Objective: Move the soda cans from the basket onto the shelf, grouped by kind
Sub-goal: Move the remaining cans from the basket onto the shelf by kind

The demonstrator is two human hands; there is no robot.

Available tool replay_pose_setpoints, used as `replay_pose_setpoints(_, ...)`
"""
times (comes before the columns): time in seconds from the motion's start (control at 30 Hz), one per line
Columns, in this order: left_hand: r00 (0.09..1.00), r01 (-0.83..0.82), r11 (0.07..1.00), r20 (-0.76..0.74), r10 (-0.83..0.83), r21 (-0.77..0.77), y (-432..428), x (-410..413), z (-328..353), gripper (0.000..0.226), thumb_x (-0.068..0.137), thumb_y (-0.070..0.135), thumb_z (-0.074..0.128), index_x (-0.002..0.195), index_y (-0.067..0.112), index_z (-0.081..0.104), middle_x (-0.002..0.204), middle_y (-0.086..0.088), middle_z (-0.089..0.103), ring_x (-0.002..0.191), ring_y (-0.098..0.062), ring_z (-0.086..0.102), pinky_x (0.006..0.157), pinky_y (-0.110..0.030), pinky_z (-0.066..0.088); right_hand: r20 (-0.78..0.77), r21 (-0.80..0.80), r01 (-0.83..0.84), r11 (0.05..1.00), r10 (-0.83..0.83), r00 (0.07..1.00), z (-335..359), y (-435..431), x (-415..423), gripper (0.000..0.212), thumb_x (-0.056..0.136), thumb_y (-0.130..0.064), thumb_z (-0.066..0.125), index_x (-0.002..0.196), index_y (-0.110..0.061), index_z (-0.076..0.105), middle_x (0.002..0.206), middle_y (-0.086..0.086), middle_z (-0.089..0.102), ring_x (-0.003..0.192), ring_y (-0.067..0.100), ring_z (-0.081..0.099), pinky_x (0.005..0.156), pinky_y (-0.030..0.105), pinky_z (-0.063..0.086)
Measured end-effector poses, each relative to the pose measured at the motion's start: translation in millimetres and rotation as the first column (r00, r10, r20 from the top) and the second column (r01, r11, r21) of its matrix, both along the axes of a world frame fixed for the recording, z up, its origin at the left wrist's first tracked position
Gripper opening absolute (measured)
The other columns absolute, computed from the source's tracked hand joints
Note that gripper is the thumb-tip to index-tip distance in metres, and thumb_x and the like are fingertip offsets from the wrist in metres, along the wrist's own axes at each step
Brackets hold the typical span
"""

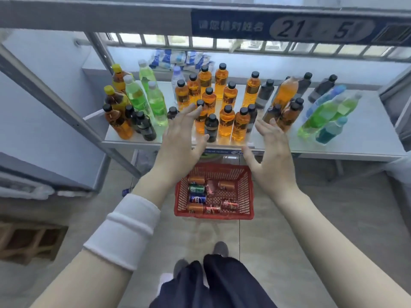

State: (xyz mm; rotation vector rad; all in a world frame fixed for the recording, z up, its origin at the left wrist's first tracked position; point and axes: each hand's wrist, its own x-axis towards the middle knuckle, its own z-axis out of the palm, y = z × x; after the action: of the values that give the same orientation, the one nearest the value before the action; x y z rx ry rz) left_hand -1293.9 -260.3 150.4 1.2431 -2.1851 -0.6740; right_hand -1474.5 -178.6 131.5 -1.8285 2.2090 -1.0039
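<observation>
A red plastic basket (246, 192) stands on the floor below the shelf's front edge. Several soda cans lie in it: orange ones (196, 180), a green one (196, 188), a blue one (197, 198) and red ones (229, 205). The grey metal shelf (364, 138) above it is crowded with bottles. My left hand (180, 141) and my right hand (270, 150) are both raised in front of the shelf edge, palms facing each other, fingers straight and spread. Neither holds anything. They hang above the basket, near the orange bottles (226, 123).
On the shelf stand several orange and dark bottles in the middle, green bottles (155, 103) at left, and green and blue ones (327, 121) leaning at right. An upper shelf beam (111, 16) runs overhead. A grey upright (55, 103) slants at left. My feet show below.
</observation>
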Motion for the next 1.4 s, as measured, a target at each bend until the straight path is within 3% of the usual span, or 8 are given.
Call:
replay_pose_setpoints(0.4,0.995,-0.074,0.941,0.089,0.047,0.331,1.8,1.6,-114.7,0.057,0.09,0.021,0.057,0.142,0.018,0.033,0.148,0.003,0.033,0.139,-0.012,0.026,0.114,-0.048,0.024,0.084,0.35,-0.002,0.937,-0.03,0.996,-113.9,7.7,-14.7,0.058,0.084,-0.024,0.067,0.134,-0.006,0.045,0.139,0.008,0.048,0.138,0.022,0.029,0.112,0.031,0.023)
replay_pose_setpoints(0.5,0.996,-0.067,0.894,0.08,0.036,0.442,-5.5,3.5,-177.2,0.054,0.091,0.02,0.057,0.141,0.018,0.035,0.144,0.005,0.038,0.136,-0.007,0.029,0.114,-0.041,0.026,0.114,0.441,0.008,0.897,-0.065,0.991,-175.5,4.3,-14.5,0.06,0.082,-0.025,0.069,0.134,-0.007,0.046,0.138,0.005,0.048,0.139,0.019,0.028,0.11,0.029,0.023)
replay_pose_setpoints(0.63,0.995,-0.102,0.768,0.071,0.073,0.632,-9.5,0.7,-277.7,0.05,0.093,0.026,0.052,0.14,0.025,0.035,0.136,0.015,0.038,0.124,0.006,0.031,0.103,-0.015,0.025,0.16,0.583,-0.006,0.812,-0.107,0.981,-274.6,-10.4,-24.4,0.064,0.082,-0.029,0.068,0.137,-0.011,0.042,0.142,0.0,0.044,0.14,0.013,0.023,0.109,0.023,0.018)
replay_pose_setpoints(0.77,0.984,-0.175,0.641,0.115,0.134,0.747,-10.3,-8.3,-413.9,0.049,0.093,0.028,0.053,0.139,0.023,0.037,0.14,0.008,0.041,0.129,-0.007,0.037,0.102,-0.021,0.032,0.18,0.719,-0.033,0.695,-0.139,0.974,-402.7,-29.4,-39.9,0.064,0.083,-0.03,0.067,0.138,-0.011,0.041,0.144,0.005,0.042,0.139,0.018,0.026,0.109,0.026,0.021)
replay_pose_setpoints(1.0,0.974,-0.224,0.57,0.205,0.097,0.791,-23.5,-48.3,-642.8,0.052,0.092,0.021,0.055,0.139,0.008,0.038,0.14,-0.008,0.045,0.129,-0.02,0.042,0.098,-0.02,0.03,0.149,0.849,-0.114,0.516,-0.028,0.988,-625.2,-61.7,-73.6,0.064,0.079,-0.029,0.072,0.132,-0.005,0.046,0.134,0.016,0.049,0.124,0.03,0.044,0.101,0.031,0.033)
replay_pose_setpoints(1.1,0.971,-0.225,0.606,0.224,0.079,0.763,-39.4,-66.7,-712.2,0.042,0.092,0.02,0.055,0.131,0.006,0.046,0.128,-0.007,0.053,0.119,-0.02,0.048,0.083,-0.014,0.029,0.128,0.893,-0.146,0.426,0.071,0.989,-699.5,-64.4,-83.0,0.069,0.075,-0.03,0.075,0.133,-0.007,0.046,0.134,0.017,0.049,0.121,0.031,0.047,0.099,0.031,0.036)
replay_pose_setpoints(1.17,0.963,-0.253,0.629,0.252,0.093,0.735,-51.9,-75.8,-749.6,0.038,0.09,0.021,0.057,0.124,0.006,0.05,0.116,-0.004,0.057,0.109,-0.018,0.052,0.077,-0.015,0.033,0.109,0.912,-0.162,0.376,0.16,0.981,-732.7,-67.1,-85.7,0.075,0.072,-0.033,0.077,0.136,-0.013,0.044,0.136,0.015,0.047,0.122,0.03,0.046,0.098,0.031,0.037)
replay_pose_setpoints(1.4,0.926,-0.346,0.661,0.358,0.124,0.666,-80.5,-100.5,-820.4,0.046,0.088,0.03,0.059,0.121,0.0,0.051,0.118,-0.016,0.057,0.112,-0.031,0.051,0.094,-0.037,0.043,0.029,0.95,-0.124,0.288,0.315,0.949,-786.4,-70.0,-87.5,0.088,0.07,-0.038,0.077,0.143,-0.023,0.029,0.146,0.007,0.031,0.134,0.027,0.029,0.109,0.035,0.027)
